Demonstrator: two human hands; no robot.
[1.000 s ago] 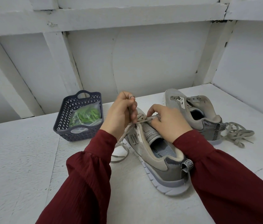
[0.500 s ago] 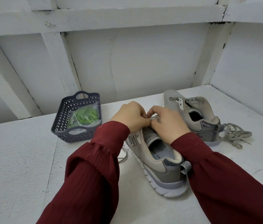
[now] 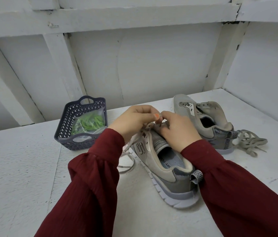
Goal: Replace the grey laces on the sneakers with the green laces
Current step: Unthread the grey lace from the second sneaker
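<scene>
A grey and beige sneaker (image 3: 167, 170) lies in front of me, heel toward me. Its grey lace (image 3: 128, 158) trails off the left side onto the table. My left hand (image 3: 133, 120) pinches the lace above the eyelets near the toe. My right hand (image 3: 177, 132) rests on the tongue with fingers curled at the same spot; whether it holds the lace is hidden. A second sneaker (image 3: 206, 122) without a lace stands at the right, with a loose grey lace (image 3: 249, 142) piled beside its heel. Green laces (image 3: 90, 124) sit in a clear bag.
A dark lattice basket (image 3: 76, 142) at the left holds the bag of green laces. The white table (image 3: 15, 168) is boxed in by white walls at the back and right.
My left hand dropped from a raised pull back down to the eyelets, meeting my right hand over the shoe's front. The camera view shifted slightly.
</scene>
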